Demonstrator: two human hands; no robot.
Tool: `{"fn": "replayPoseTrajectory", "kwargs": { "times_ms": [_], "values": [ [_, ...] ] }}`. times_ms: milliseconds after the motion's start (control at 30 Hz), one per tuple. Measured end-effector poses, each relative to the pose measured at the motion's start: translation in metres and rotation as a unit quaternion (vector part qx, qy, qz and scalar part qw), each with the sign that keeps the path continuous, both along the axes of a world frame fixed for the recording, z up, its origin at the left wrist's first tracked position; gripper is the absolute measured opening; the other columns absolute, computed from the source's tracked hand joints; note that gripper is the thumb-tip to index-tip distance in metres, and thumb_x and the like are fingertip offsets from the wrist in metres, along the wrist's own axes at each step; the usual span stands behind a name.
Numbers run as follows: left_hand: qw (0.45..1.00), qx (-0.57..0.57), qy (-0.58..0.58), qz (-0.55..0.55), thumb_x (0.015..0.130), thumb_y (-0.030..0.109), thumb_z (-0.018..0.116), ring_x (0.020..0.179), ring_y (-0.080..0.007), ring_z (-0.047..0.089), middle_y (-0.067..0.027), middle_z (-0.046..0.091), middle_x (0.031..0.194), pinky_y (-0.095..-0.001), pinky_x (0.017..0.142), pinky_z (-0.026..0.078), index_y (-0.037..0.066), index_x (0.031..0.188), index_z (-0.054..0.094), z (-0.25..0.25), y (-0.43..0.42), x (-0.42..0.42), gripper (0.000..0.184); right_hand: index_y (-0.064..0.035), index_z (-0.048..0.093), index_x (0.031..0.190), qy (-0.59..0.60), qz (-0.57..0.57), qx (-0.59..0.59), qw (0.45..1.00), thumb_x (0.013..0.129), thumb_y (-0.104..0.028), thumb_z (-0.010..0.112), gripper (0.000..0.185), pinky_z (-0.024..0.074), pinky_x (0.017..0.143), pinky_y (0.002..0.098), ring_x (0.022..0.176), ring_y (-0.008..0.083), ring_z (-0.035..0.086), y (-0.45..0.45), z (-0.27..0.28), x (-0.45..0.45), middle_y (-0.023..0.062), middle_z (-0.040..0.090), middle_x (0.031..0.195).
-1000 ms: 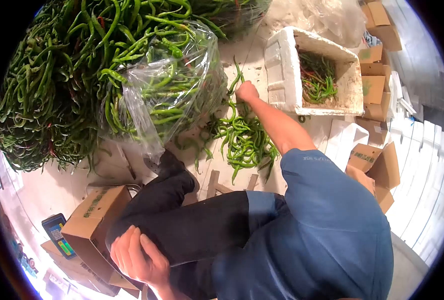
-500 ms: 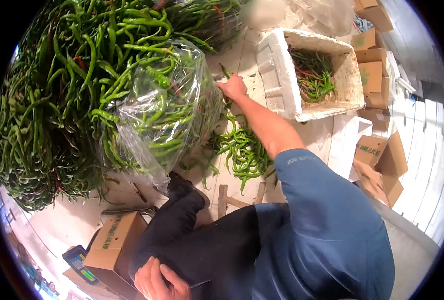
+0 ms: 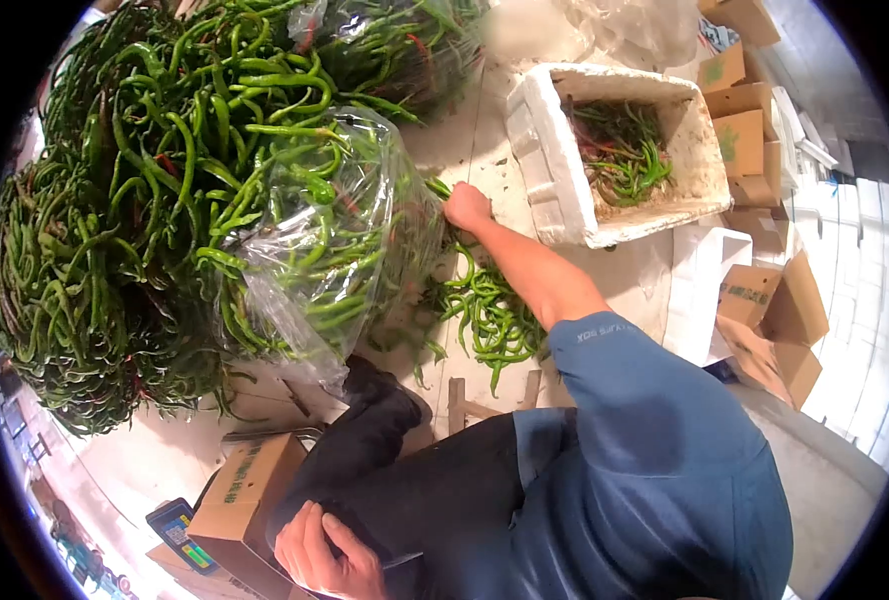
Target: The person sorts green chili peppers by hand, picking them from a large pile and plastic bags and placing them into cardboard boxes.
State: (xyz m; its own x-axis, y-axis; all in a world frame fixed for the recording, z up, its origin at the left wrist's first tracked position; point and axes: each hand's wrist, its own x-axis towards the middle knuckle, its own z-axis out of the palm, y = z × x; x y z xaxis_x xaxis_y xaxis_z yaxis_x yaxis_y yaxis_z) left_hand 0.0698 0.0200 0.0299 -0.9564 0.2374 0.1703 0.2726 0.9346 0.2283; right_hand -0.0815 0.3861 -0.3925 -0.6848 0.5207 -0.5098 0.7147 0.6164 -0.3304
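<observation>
Head view: loose peppers [image 3: 498, 318] lie just bodyward of the right hand [image 3: 468, 208], its fingers curled around a green pepper [image 3: 438, 187].

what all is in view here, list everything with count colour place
heaped chili peppers: many, mostly green, left
loose chili peppers: many, green, centre floor
clear bags: at least two, left and top
foam box: one, off-white, right, peppers inside
cardboard boxes: several, brown, right, lower left
screened device: one, blue, lower left
tiled floor: one, pale, beneath
right hand: one, bare, by peppers
left hand: one, bare, over leg
</observation>
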Motion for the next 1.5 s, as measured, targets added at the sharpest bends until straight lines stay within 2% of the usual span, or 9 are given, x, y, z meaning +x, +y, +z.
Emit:
{"fn": "replayPoseTrajectory", "kwargs": {
  "times_ms": [200,367,567,800,933,1067,1267,1467,1500],
  "values": [
    [0.999,-0.017,-0.036,0.032,0.088,0.004,0.065,0.088,-0.0335,0.065,-0.0156,0.071,0.097,-0.0424,0.085,0.049,-0.003,0.097,0.07,-0.008,-0.006,0.014,0.013,0.0019,0.071,0.095,0.047,-0.114,-0.047,0.991,0.074,-0.028,0.067,0.036,0.0546,0.079,0.0415,0.082,0.033,0.071,0.036,-0.02,0.032,0.0198,0.073,0.09],
    [0.999,-0.02,-0.022,0.034,0.086,0.003,0.064,0.084,-0.0332,0.064,-0.016,0.07,0.096,-0.0435,0.086,0.047,-0.005,0.097,0.069,-0.015,-0.015,0.021,0.014,-0.0026,0.071,0.091,0.054,-0.108,-0.372,0.92,0.086,-0.03,0.077,0.029,0.0444,0.057,0.0309,0.063,0.0116,0.056,0.08,0.035,0.065,0.0005,0.064,0.076],
    [0.999,-0.015,-0.014,0.032,0.087,0.003,0.065,0.085,-0.0329,0.064,-0.0159,0.071,0.097,-0.0426,0.087,0.047,-0.005,0.101,0.069,-0.015,-0.009,0.019,0.016,-0.002,0.067,0.1,0.064,-0.172,-0.486,0.855,0.09,-0.031,0.073,0.031,0.0468,0.057,0.0306,0.065,0.0118,0.059,0.078,0.068,0.109,0.0009,0.064,0.077],
    [1.0,-0.01,-0.004,0.024,0.085,0.0,0.066,0.085,-0.0322,0.064,-0.0149,0.071,0.097,-0.0422,0.088,0.046,-0.005,0.102,0.069,-0.016,-0.015,0.024,0.017,0.0017,0.068,0.088,0.001,-0.063,-0.248,0.967,0.092,-0.028,0.067,0.03,0.046,0.058,0.0321,0.064,0.0132,0.057,0.086,0.034,0.123,0.0038,0.062,0.071],
    [0.999,-0.008,-0.008,0.034,0.085,0.0,0.067,0.086,-0.0322,0.065,-0.0149,0.071,0.097,-0.0421,0.088,0.046,-0.005,0.101,0.069,-0.015,-0.016,0.026,0.017,0.0064,0.069,0.093,0.015,0.131,-0.192,0.973,0.082,-0.017,0.067,0.025,0.049,0.065,0.036,0.067,0.0219,0.061,0.083,0.001,0.121,0.0132,0.064,0.07],
    [0.999,-0.002,-0.005,0.038,0.084,-0.001,0.067,0.085,-0.0321,0.065,-0.0147,0.071,0.097,-0.0419,0.088,0.046,-0.004,0.101,0.069,-0.015,-0.018,0.026,0.017,0.0046,0.066,0.093,0.064,0.119,0.077,0.988,0.076,-0.01,0.063,0.022,0.0531,0.083,0.0477,0.088,0.0419,0.068,0.06,-0.04,0.129,0.027,0.069,0.091],
    [0.999,0.013,-0.021,0.048,0.09,0.001,0.064,0.093,-0.0311,0.066,-0.0149,0.072,0.1,-0.0412,0.09,0.047,-0.004,0.104,0.07,-0.015,-0.021,0.027,0.016,0.0056,0.067,0.097,-0.033,0.139,-0.037,0.989,0.076,-0.02,0.062,0.034,0.0532,0.085,0.0472,0.095,0.0442,0.066,0.068,-0.025,0.112,0.0286,0.069,0.099],
    [0.998,0.037,0.003,0.04,0.089,0.002,0.065,0.089,-0.0313,0.066,-0.0146,0.072,0.099,-0.0409,0.088,0.048,-0.004,0.103,0.07,-0.016,-0.022,0.026,0.016,0.0022,0.066,0.096,0.033,0.123,-0.079,0.989,0.073,-0.021,0.068,0.033,0.0512,0.075,0.0395,0.077,0.0278,0.066,0.072,0.048,0.096,0.0174,0.067,0.079],
    [0.999,0.038,0.012,0.036,0.087,0.001,0.066,0.087,-0.0316,0.066,-0.0143,0.072,0.098,-0.0407,0.086,0.048,-0.004,0.102,0.07,-0.017,-0.022,0.025,0.016,0.002,0.064,0.096,0.066,0.111,-0.086,0.988,0.077,-0.02,0.064,0.03,0.0503,0.076,0.0434,0.078,0.0342,0.065,0.071,0.066,0.098,0.0213,0.066,0.08]
  ]
}}
